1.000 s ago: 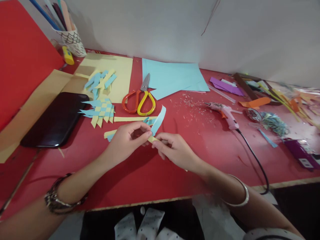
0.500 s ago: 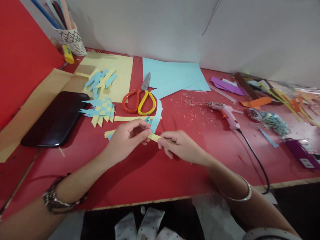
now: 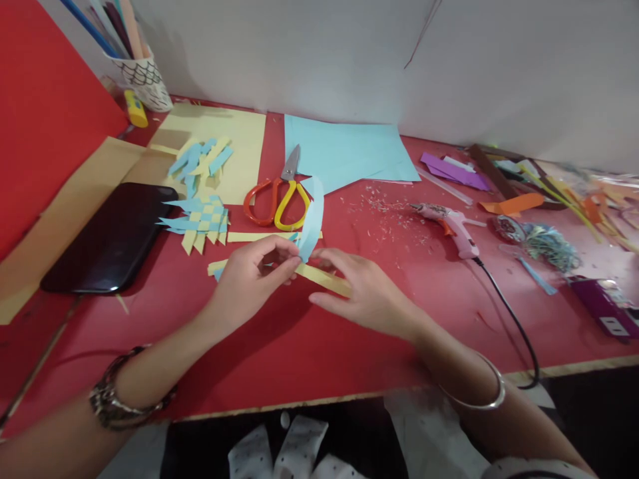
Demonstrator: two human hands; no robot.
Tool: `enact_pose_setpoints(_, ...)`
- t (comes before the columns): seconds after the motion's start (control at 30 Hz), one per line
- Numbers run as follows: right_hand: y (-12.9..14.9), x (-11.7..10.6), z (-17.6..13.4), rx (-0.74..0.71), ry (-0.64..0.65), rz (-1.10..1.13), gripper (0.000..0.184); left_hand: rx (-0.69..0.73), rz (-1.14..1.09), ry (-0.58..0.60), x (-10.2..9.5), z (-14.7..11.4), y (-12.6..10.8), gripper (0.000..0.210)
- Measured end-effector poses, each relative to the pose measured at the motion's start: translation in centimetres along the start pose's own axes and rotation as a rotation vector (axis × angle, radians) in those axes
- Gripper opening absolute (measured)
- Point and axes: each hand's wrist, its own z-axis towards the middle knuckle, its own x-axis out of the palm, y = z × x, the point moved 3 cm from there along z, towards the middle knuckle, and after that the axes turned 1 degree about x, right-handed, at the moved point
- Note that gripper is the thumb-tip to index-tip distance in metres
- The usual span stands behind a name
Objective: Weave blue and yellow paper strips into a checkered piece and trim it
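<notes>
My left hand pinches paper strips between thumb and fingertips at the point where they meet. A light blue paper strip curves up and away from that pinch, while a yellow paper strip sticks out to the right. Around the yellow strip's free end, my right hand is spread, thumb and fingers apart. Just beyond the hands lie scissors with one red and one yellow handle. A woven blue and yellow paper piece rests to the left, near a pile of cut strips.
A black phone lies at left, below a cup of pens and a yellow glue stick. Blue paper sheets lie at the back. A pink glue gun with a black cord is to the right, near scraps and a purple box.
My right hand has let go of the yellow strip's end and its fingers have spread apart. The blue strip now stands more upright. My left hand keeps its pinch.
</notes>
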Motion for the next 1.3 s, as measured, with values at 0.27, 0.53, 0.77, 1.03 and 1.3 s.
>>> enact_pose_setpoints(0.27, 0.1, 1.6, 0.0, 0.047, 0.037, -0.132, 0.023, 0.069, 0.082, -0.049, 0.0, -0.3, -0.1, 0.010)
enact_pose_setpoints(0.53, 0.4, 1.0, -0.1, -0.013, -0.051, -0.046, 0.018, 0.088, 0.079, -0.004, 0.1, -0.3, -0.1, 0.015)
enact_pose_setpoints(0.77, 0.0, 1.0, 0.3, 0.088, -0.045, 0.279, 0.021, 0.145, 0.157, 0.075, 0.2, -0.3, -0.2, 0.021)
enact_pose_setpoints(1.03, -0.8, 0.1, 0.4, 0.102, 0.016, 0.325, 0.019, 0.352, 0.260, 0.153, 0.5, -0.4, -0.5, 0.022)
enact_pose_setpoints(1.3, -1.5, 0.2, 0.5, 0.158, 0.165, 0.154, 0.021, 0.383, 0.399, 0.169, 0.9, -0.6, -0.1, 0.023)
